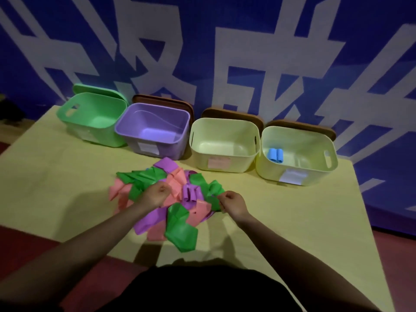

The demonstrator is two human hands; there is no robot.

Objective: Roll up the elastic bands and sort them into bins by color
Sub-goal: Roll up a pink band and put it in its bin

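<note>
both hands [157,193] [233,202] on the band pile [177,206] before four bins [222,145]

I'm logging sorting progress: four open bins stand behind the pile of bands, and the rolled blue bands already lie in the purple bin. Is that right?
Not quite. The head view shows the rolled blue bands in the rightmost pale yellow bin, not in the purple bin, where no bands show. The rest holds: four open bins stand behind the pile of bands.

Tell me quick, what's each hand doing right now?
Left hand: fingers curled over the pile of flat elastic bands; grip cannot be told.
Right hand: pinches a green elastic band.
</note>
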